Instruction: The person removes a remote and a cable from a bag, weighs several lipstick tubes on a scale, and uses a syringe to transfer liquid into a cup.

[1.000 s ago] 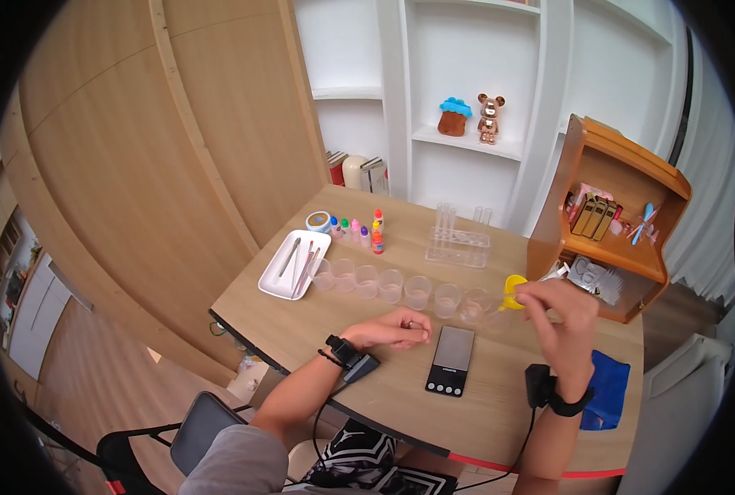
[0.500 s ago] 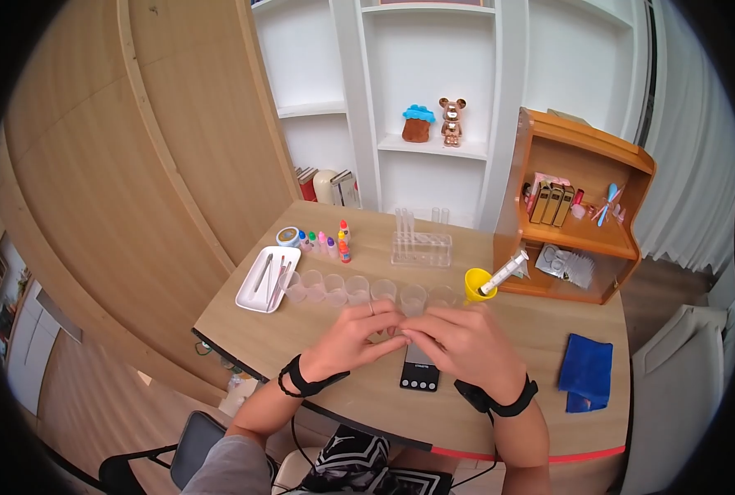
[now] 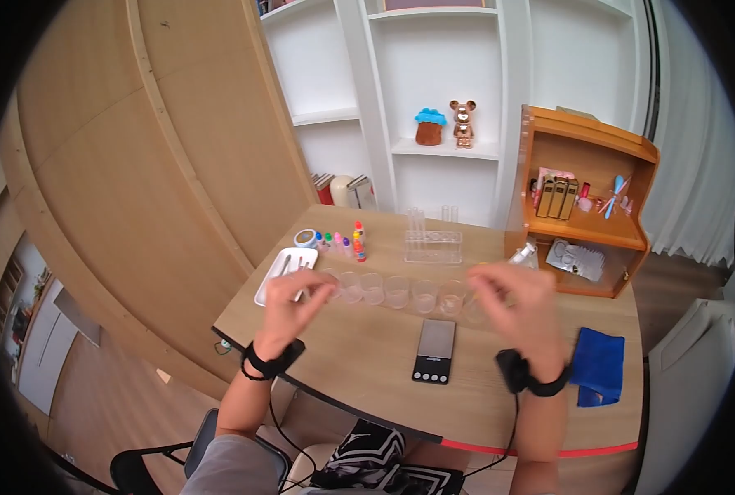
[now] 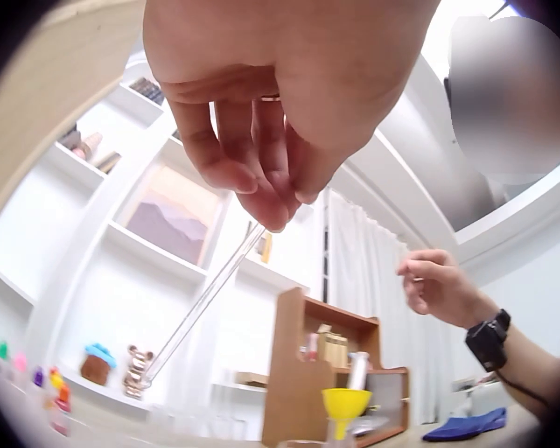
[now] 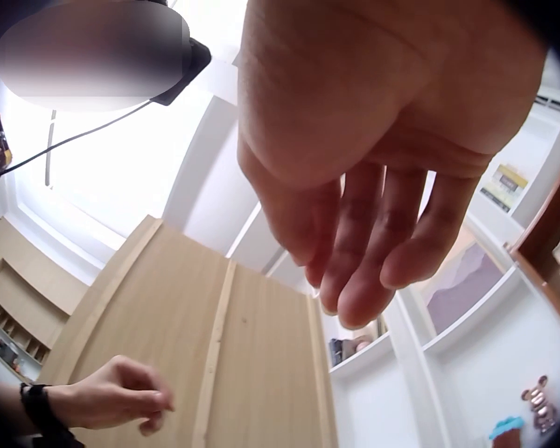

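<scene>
My left hand (image 3: 289, 309) is raised near the white tray (image 3: 262, 289). In the left wrist view, its fingers (image 4: 275, 210) pinch the upper end of a thin clear rod (image 4: 201, 303) that slants down. My right hand (image 3: 520, 309), blurred, hovers at the right end of a row of several clear cups (image 3: 397, 291). Its fingers (image 5: 364, 280) hang loosely curled in the right wrist view, with nothing visible in them. A yellow funnel (image 4: 345, 406) with a syringe (image 4: 358, 371) stands near the wooden cabinet, largely hidden by my right hand in the head view.
A black scale (image 3: 435, 351) lies between my forearms. Small coloured bottles (image 3: 359, 247) and a round tin (image 3: 305, 238) stand behind the tray. At the back are a clear test tube rack (image 3: 433, 247) and a wooden cabinet (image 3: 582, 227). A blue cloth (image 3: 598, 367) lies at the right.
Half a second ago my hands met above the scale; now they are apart. The left hand has moved left towards the tray, the right hand back to the right over the funnel.
</scene>
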A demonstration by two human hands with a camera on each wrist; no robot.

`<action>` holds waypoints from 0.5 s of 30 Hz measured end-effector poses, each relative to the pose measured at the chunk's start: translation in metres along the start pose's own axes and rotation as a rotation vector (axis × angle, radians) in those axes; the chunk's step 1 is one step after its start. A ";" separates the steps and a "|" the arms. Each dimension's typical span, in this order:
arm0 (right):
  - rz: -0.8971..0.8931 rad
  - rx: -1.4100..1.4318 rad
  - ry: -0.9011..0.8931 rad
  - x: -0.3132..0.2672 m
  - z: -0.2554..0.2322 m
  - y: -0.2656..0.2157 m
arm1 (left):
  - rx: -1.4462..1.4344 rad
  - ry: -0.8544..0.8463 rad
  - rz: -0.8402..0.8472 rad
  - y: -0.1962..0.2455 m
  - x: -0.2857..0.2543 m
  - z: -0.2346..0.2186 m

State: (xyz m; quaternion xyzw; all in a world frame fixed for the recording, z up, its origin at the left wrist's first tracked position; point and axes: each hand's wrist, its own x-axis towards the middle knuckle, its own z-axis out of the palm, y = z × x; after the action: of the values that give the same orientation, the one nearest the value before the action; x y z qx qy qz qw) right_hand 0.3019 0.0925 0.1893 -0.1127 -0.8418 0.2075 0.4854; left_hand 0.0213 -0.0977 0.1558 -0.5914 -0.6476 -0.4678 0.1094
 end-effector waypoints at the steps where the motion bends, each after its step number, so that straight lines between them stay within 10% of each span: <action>1: 0.047 -0.017 0.072 0.001 -0.009 0.008 | 0.060 0.063 -0.031 -0.012 -0.002 -0.013; 7: 0.351 0.024 0.253 0.004 -0.057 0.046 | 0.068 0.254 -0.247 -0.112 -0.018 -0.065; 15: 0.390 -0.073 0.212 -0.001 -0.068 0.076 | 0.131 0.086 -0.502 -0.206 -0.070 -0.060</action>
State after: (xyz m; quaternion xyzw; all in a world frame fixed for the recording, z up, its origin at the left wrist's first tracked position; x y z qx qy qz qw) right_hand 0.3601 0.1759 0.1840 -0.3120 -0.7553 0.2536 0.5176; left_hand -0.1632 -0.1598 0.0416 -0.3834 -0.7976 -0.4623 0.0554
